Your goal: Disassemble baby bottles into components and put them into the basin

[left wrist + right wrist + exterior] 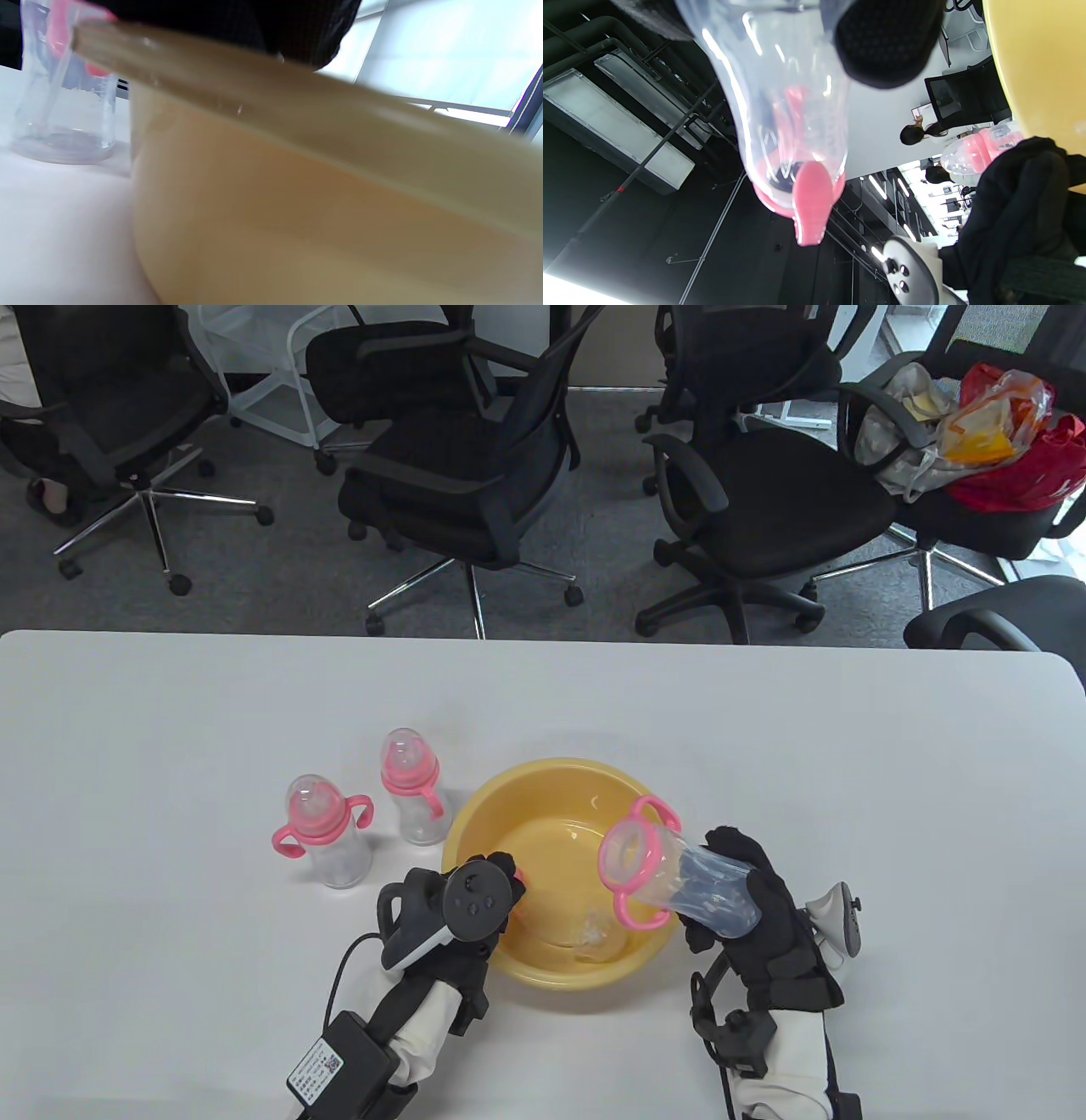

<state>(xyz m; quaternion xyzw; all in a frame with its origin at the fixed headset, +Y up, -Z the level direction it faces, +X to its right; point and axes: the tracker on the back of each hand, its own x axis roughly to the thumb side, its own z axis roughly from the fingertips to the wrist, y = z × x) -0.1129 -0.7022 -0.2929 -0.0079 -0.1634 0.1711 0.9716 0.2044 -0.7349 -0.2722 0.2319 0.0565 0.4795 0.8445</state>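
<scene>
A yellow basin (484,814) sits at the table's near middle, with a clear loose bottle part (598,940) on its floor. My right hand (713,891) grips a clear bottle body (679,878) tilted over the basin's right rim. The open mouth, with its pink handled ring (632,857), points left. In the right wrist view my fingertips (886,42) wrap that bottle (789,106). My left hand (496,891) rests at the basin's near-left rim (297,106). Its fingers are hidden under the tracker, with a hint of pink beside them.
Two assembled bottles with pink collars and clear caps stand left of the basin, one (327,836) nearer and one (411,797) farther back. A black cable box (339,1060) lies by my left wrist. Office chairs stand beyond the table's far edge.
</scene>
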